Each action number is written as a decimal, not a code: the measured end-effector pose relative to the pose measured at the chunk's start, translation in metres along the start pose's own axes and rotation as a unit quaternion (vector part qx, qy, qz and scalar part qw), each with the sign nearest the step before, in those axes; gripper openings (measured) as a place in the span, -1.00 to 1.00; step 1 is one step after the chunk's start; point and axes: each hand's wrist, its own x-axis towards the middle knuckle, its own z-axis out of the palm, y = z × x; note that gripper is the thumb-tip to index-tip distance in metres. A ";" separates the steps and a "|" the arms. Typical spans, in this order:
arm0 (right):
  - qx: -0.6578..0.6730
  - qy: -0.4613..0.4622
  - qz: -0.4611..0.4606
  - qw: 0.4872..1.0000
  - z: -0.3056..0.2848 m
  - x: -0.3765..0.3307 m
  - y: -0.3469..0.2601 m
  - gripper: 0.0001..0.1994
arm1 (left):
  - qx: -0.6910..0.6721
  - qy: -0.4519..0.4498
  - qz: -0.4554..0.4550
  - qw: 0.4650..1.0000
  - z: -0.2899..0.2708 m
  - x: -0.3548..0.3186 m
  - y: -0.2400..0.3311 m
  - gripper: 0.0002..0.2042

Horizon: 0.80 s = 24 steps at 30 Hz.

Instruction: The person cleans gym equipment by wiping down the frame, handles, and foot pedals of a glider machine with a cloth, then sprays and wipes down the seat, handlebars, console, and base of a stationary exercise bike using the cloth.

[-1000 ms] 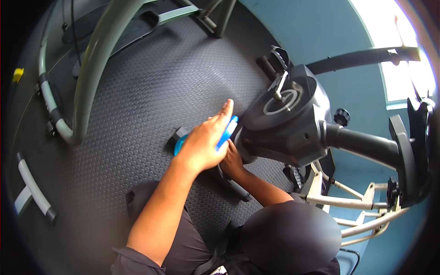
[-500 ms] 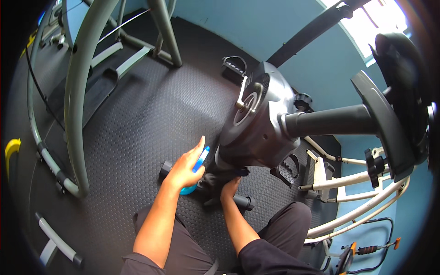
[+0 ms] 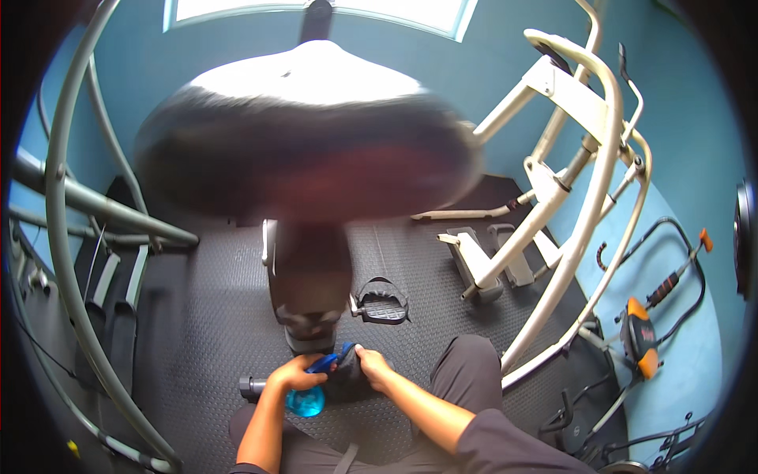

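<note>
Down on the mat by the exercise bike (image 3: 308, 261). My left hand (image 3: 294, 373) is wrapped around a blue spray bottle (image 3: 308, 395), and my right hand (image 3: 371, 366) presses a dark cloth (image 3: 346, 379) against the bike's base, fingers clenched on it.

blue spray bottle (image 3: 306, 396), dark textured floor mat (image 3: 205, 316), cream frame (image 3: 576, 197).

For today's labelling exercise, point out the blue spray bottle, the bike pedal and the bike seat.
spray bottle (image 3: 306, 401), head view, on its round blue body.
pedal (image 3: 382, 303), head view, on its strap and tread.
seat (image 3: 308, 134), head view, on its blurred top.
</note>
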 end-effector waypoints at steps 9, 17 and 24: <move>0.125 0.045 -0.201 0.971 -0.165 -0.090 -0.084 -0.69 | 0.080 0.188 0.137 0.969 0.080 0.067 0.120 -0.68; -0.061 0.070 -0.314 0.945 -0.140 -0.072 -0.080 -0.53 | 0.148 0.304 0.109 0.935 0.099 0.123 0.114 -0.43; -0.123 0.134 -0.312 0.933 -0.145 -0.069 -0.082 -0.63 | 0.063 0.326 -0.005 0.943 0.117 0.125 0.100 -0.51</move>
